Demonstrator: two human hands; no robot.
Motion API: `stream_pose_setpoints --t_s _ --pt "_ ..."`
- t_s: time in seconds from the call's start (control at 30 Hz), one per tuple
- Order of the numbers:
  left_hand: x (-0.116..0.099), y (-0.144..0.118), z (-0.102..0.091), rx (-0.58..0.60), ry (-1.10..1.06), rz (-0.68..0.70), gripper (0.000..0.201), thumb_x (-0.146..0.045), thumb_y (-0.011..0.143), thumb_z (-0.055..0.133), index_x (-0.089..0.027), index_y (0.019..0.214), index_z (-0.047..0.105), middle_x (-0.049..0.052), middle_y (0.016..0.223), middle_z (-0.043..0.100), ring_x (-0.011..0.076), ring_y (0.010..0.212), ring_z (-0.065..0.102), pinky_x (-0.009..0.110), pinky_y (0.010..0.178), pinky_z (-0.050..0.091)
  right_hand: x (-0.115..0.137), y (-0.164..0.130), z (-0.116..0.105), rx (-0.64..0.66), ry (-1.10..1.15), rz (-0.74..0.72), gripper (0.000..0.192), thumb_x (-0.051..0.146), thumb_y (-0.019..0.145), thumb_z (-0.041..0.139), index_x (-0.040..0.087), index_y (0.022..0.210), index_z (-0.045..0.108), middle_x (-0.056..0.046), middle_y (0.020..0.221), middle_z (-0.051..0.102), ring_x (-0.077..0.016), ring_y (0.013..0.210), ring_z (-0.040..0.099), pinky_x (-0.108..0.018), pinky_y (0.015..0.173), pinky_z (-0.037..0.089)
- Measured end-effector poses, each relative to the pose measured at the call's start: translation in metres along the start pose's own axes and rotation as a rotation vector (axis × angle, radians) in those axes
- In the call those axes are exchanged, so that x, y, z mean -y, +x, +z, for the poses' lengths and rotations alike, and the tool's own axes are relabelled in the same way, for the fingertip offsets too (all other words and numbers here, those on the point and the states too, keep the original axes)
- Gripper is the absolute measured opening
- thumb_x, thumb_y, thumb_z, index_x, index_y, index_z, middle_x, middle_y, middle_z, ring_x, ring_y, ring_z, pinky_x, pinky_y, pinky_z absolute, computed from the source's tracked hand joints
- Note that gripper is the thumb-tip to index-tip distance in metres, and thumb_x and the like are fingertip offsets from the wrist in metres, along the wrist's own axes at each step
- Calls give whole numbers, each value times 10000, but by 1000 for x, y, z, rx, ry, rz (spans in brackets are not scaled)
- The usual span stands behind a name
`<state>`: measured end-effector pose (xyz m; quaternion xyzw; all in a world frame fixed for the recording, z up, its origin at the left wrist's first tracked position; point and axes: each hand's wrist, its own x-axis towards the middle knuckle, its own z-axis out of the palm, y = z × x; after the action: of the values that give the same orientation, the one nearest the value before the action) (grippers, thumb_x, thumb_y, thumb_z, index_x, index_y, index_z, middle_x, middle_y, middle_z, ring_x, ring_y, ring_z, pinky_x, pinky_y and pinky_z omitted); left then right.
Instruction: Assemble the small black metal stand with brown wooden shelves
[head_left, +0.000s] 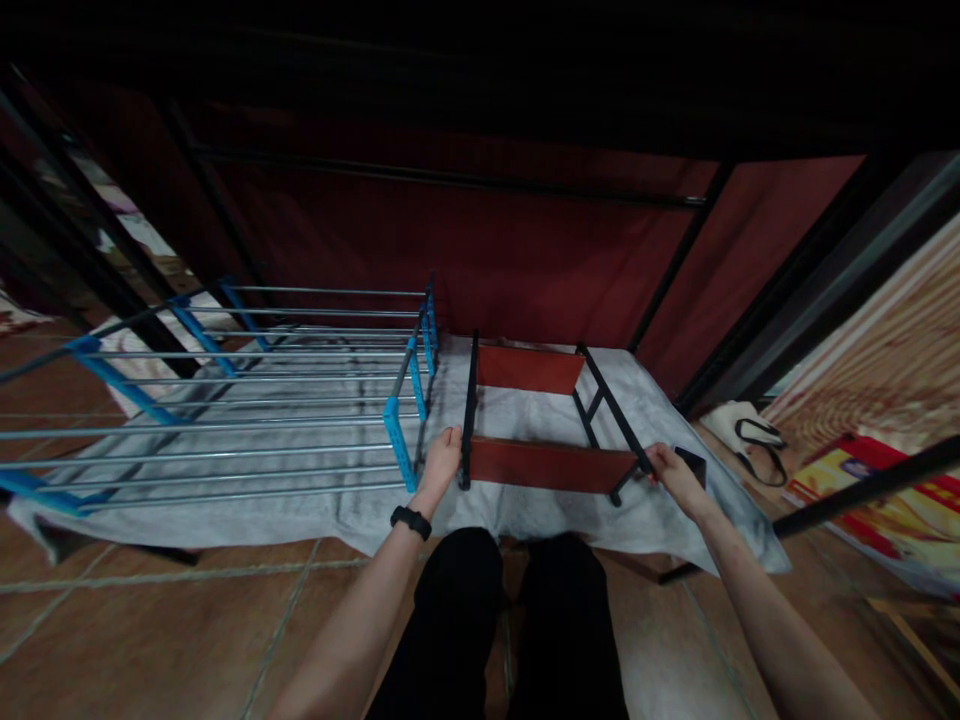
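A small rack (553, 466) with a black frame and two reddish-brown boards rests on the grey cloth (517, 515) in front of me. Its left bar is at the fingers of my left hand (442, 460), which are drawn together against it; a dark band circles that wrist. On the opposite side, my right hand (673, 472) has its fingers closed on the near end of the rack's right bar. A small dark object (691, 463) lies just behind the right hand, partly hidden by it.
To the left stands a rack of metal tubes with blue plastic joints (401, 445). Dark posts and a rail (450, 178) frame a red cloth (510, 255) behind. A white strapped bag (739, 428) and a red-yellow box (885, 500) lie at right on the tiled floor.
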<state>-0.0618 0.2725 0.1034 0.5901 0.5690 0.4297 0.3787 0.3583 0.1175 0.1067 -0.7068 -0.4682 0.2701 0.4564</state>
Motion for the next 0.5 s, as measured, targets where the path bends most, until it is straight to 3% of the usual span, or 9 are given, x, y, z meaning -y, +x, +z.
stream_pose_setpoints --t_s 0.1,0.27,0.5 --pt "2 2 -2 5 49 -62 467 -510 896 463 -216 534 438 -9 471 433 130 458 444 261 475 311 -1 -3 -2 0 46 -41 300 526 793 608 234 796 540 20 617 551 -148 586 507 -269 588 424" --pt "-1 -9 2 60 -228 -78 386 -551 874 490 -225 685 404 -82 485 369 84 390 397 207 413 279 -4 0 1 36 123 70 344 569 845 543 233 773 519 31 592 523 -127 496 436 -258 498 371" --pt "-9 -6 8 62 -313 -261 318 -417 873 461 -235 636 351 -97 424 278 62 326 259 210 360 177 -6 0 -7 16 79 -128 312 528 799 648 229 810 558 14 685 567 -144 657 515 -251 620 425"
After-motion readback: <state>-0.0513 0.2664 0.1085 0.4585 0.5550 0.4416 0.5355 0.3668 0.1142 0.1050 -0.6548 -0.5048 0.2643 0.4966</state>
